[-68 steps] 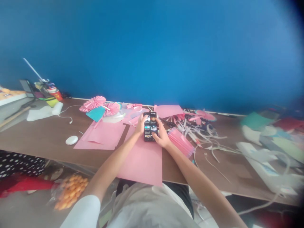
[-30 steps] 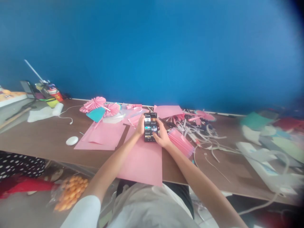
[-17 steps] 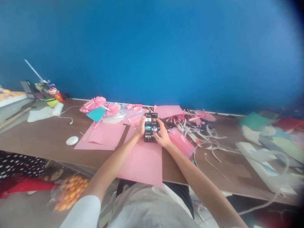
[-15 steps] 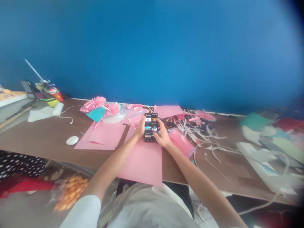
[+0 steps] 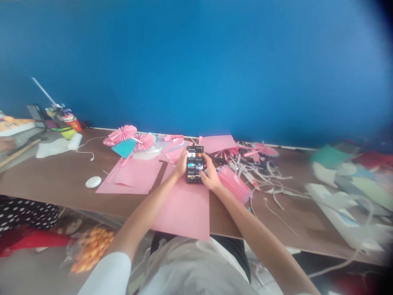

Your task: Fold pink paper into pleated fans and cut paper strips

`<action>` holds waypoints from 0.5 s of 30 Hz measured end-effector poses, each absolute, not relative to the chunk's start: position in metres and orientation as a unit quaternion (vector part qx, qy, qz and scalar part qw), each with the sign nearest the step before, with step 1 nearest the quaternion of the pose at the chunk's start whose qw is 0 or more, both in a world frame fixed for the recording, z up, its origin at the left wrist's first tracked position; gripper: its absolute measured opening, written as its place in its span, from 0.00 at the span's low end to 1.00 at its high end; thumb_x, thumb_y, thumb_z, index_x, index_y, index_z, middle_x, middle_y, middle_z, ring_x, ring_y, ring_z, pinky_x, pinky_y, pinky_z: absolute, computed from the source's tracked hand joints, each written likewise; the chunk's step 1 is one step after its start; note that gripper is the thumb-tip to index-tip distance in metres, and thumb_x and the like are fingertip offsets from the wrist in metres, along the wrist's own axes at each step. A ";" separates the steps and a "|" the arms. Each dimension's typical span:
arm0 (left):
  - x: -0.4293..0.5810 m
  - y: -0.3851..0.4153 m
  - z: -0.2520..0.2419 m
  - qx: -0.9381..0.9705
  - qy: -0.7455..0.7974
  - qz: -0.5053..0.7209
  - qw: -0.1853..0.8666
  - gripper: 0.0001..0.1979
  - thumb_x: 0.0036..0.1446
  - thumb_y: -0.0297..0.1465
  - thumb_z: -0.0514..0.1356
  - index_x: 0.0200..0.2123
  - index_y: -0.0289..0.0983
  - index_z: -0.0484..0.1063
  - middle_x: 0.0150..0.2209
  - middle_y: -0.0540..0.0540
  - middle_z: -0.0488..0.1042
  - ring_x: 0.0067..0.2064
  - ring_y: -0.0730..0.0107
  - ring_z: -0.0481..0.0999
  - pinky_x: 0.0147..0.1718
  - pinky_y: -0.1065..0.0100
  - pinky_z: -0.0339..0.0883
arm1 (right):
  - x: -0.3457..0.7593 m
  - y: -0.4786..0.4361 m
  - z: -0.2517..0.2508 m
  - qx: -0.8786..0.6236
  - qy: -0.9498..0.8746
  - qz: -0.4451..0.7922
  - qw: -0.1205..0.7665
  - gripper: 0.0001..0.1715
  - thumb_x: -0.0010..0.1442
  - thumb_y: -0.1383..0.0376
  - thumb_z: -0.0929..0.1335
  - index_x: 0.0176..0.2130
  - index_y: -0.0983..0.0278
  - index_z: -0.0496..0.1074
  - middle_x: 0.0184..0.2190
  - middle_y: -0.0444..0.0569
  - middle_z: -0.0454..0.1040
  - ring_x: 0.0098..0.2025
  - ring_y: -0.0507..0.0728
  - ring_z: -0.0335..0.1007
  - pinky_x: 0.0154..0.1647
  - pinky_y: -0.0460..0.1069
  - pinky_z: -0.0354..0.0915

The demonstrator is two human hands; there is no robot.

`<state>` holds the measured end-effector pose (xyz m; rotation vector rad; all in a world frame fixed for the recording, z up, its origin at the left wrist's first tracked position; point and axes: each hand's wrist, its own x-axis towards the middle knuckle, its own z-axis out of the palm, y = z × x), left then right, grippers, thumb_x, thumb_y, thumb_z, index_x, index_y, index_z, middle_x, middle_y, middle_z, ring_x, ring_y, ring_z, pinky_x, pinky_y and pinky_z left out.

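A smartphone (image 5: 195, 164) with a lit, dark screen of small pictures is held upright between both hands. Along its left edge my left hand (image 5: 181, 164) is closed, with the fingers hidden behind it. My right hand (image 5: 210, 174) grips the other edge, its thumb by the lower right of the screen. Beneath them a large pink paper sheet (image 5: 184, 209) lies on the brown table (image 5: 129, 207). More pink sheets (image 5: 135, 176) lie to the left. A pleated pink paper strip (image 5: 235, 184) is just right of my right hand.
Pink paper fans (image 5: 123, 133) and a teal piece (image 5: 124, 147) lie at the back left, near a round white object (image 5: 93, 182). Paper scraps (image 5: 245, 164) and a white power strip (image 5: 334, 209) fill the right. A bag of orange balls (image 5: 93, 246) sits below the table; another person's polka-dot clothing (image 5: 27, 215) shows left.
My right thumb has shifted slightly at the phone's lower right edge. At the far left a blurred hand has come into view. The phone stays in place.
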<state>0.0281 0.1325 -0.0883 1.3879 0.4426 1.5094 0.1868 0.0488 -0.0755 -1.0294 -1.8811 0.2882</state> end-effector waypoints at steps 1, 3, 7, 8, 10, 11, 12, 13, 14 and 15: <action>0.028 0.132 -0.088 0.575 0.183 0.623 0.498 0.28 0.67 0.49 0.51 0.63 0.39 0.66 0.64 0.42 0.69 0.69 0.53 0.61 0.65 0.55 0.56 | 0.187 0.049 -0.075 -0.420 -0.768 0.117 0.469 0.44 0.55 0.70 0.63 0.68 0.63 0.51 0.65 0.58 0.62 0.64 0.67 0.62 0.65 0.65 0.61; 0.028 0.132 -0.088 0.577 0.184 0.621 0.497 0.29 0.67 0.49 0.50 0.63 0.39 0.65 0.64 0.41 0.69 0.69 0.53 0.61 0.65 0.55 0.56 | 0.187 0.049 -0.075 -0.420 -0.768 0.116 0.469 0.44 0.55 0.70 0.63 0.68 0.63 0.51 0.65 0.59 0.62 0.64 0.67 0.62 0.65 0.65 0.61; 0.028 0.131 -0.087 0.580 0.190 0.618 0.497 0.29 0.67 0.49 0.50 0.63 0.39 0.66 0.65 0.42 0.68 0.69 0.53 0.61 0.64 0.56 0.57 | 0.187 0.048 -0.075 -0.420 -0.767 0.120 0.470 0.44 0.55 0.70 0.63 0.68 0.63 0.51 0.65 0.58 0.62 0.64 0.67 0.62 0.65 0.65 0.61; 0.027 0.131 -0.087 0.581 0.191 0.617 0.496 0.28 0.67 0.49 0.51 0.63 0.39 0.66 0.65 0.42 0.68 0.69 0.53 0.61 0.64 0.56 0.57 | 0.187 0.048 -0.075 -0.420 -0.767 0.120 0.470 0.44 0.55 0.70 0.63 0.68 0.63 0.51 0.65 0.58 0.62 0.64 0.67 0.62 0.65 0.65 0.61; 0.027 0.130 -0.086 0.584 0.191 0.616 0.493 0.28 0.66 0.48 0.51 0.62 0.39 0.66 0.65 0.42 0.68 0.69 0.53 0.61 0.64 0.57 0.57 | 0.187 0.048 -0.074 -0.420 -0.768 0.119 0.468 0.44 0.55 0.70 0.63 0.68 0.62 0.51 0.65 0.58 0.62 0.65 0.67 0.61 0.65 0.65 0.61; 0.026 0.130 -0.085 0.587 0.191 0.615 0.491 0.28 0.66 0.48 0.51 0.62 0.39 0.67 0.65 0.42 0.68 0.69 0.53 0.61 0.65 0.57 0.56 | 0.187 0.047 -0.074 -0.421 -0.768 0.118 0.467 0.43 0.55 0.70 0.63 0.68 0.62 0.51 0.65 0.58 0.62 0.65 0.67 0.61 0.65 0.65 0.61; 0.026 0.129 -0.085 0.589 0.192 0.615 0.489 0.27 0.66 0.48 0.52 0.62 0.39 0.67 0.65 0.42 0.68 0.69 0.53 0.60 0.65 0.57 0.55 | 0.186 0.047 -0.073 -0.422 -0.769 0.116 0.466 0.43 0.55 0.70 0.63 0.68 0.62 0.51 0.65 0.58 0.62 0.65 0.67 0.61 0.65 0.65 0.61; 0.025 0.129 -0.084 0.590 0.192 0.614 0.487 0.27 0.66 0.47 0.52 0.62 0.39 0.67 0.65 0.42 0.68 0.69 0.53 0.60 0.66 0.57 0.54 | 0.186 0.047 -0.073 -0.422 -0.770 0.115 0.464 0.43 0.56 0.70 0.63 0.68 0.62 0.52 0.65 0.58 0.62 0.65 0.67 0.61 0.65 0.65 0.61; 0.025 0.128 -0.083 0.591 0.193 0.614 0.485 0.27 0.66 0.47 0.52 0.62 0.39 0.67 0.65 0.42 0.68 0.69 0.53 0.60 0.66 0.57 0.53 | 0.186 0.046 -0.072 -0.422 -0.771 0.113 0.463 0.43 0.56 0.70 0.63 0.68 0.62 0.52 0.65 0.58 0.62 0.65 0.67 0.61 0.65 0.65 0.61; 0.024 0.127 -0.082 0.592 0.194 0.614 0.484 0.27 0.66 0.48 0.52 0.61 0.39 0.67 0.65 0.41 0.68 0.70 0.54 0.59 0.67 0.57 0.52 | 0.186 0.046 -0.072 -0.422 -0.772 0.112 0.461 0.43 0.56 0.70 0.63 0.68 0.62 0.52 0.65 0.58 0.62 0.65 0.67 0.61 0.65 0.65 0.61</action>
